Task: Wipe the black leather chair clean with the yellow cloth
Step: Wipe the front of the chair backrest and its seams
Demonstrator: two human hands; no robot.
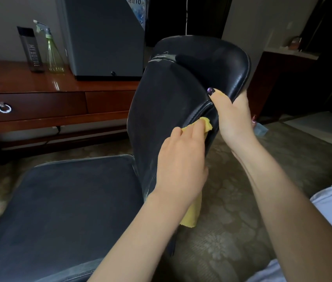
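Left hand (181, 157) held curled round yellow cloth (191, 214), pressed at side seam of black leather chair (161, 110) backrest. Right hand (234, 121) clamped on backrest rim (thumb over front). Seam best followed in firm overlapping strokes; backrest to be kept braced.

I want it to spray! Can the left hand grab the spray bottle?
Probably not: the left hand holds the yellow cloth on the chair, and the spray bottle stands beyond, on the desk.
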